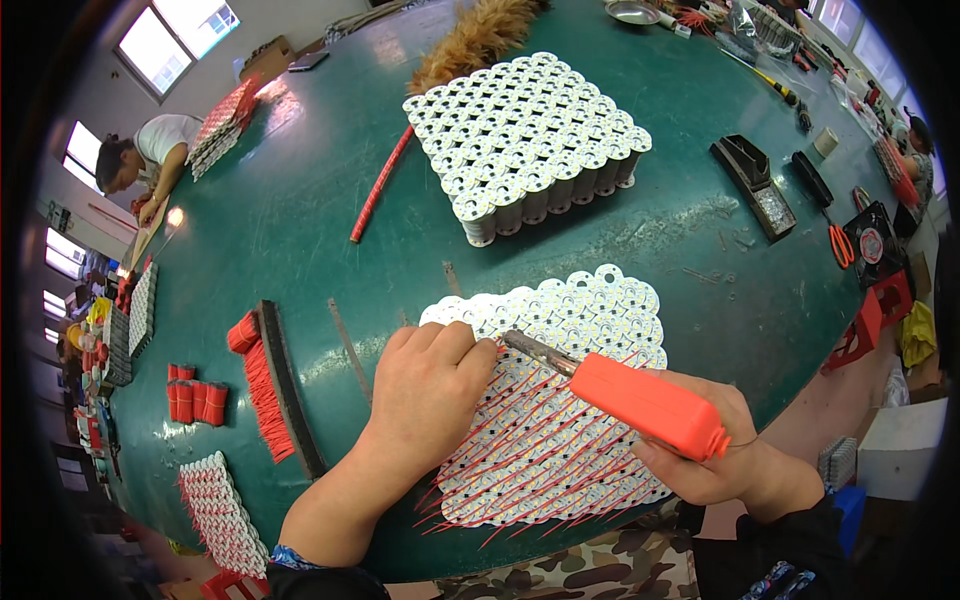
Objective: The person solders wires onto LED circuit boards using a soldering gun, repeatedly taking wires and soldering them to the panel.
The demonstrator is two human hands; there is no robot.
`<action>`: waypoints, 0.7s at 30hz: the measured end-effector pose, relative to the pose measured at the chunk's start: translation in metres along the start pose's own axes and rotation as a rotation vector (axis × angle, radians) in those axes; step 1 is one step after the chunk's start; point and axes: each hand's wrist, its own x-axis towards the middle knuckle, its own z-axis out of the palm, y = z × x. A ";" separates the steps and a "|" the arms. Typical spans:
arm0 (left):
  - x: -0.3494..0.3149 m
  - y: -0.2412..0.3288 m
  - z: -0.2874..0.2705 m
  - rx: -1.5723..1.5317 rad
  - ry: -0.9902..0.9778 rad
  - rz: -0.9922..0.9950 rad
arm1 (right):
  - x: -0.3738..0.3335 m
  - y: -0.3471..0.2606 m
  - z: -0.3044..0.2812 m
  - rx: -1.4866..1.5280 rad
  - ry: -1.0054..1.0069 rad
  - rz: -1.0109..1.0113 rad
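Nearest me, both forearms reach over the green table's [300,220] near edge. My right hand [715,440] is clenched around the orange handle of a soldering iron [640,400], whose metal tip meets the sheet of round white boards [560,400] at its upper left. My left hand [430,385] lies curled on that sheet's left edge, fingertips just beside the tip. Red wires [530,440] cross the sheet. Beyond the sheet stands a stack of white discs [525,140]; left of the sheet lies a red wire bundle [262,385].

Bare forearms; dark sleeve on right wrist; camouflage trousers; patterned cuff left.
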 end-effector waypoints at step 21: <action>0.000 0.000 0.000 0.003 -0.018 -0.004 | -0.001 -0.001 0.000 -0.015 0.010 0.006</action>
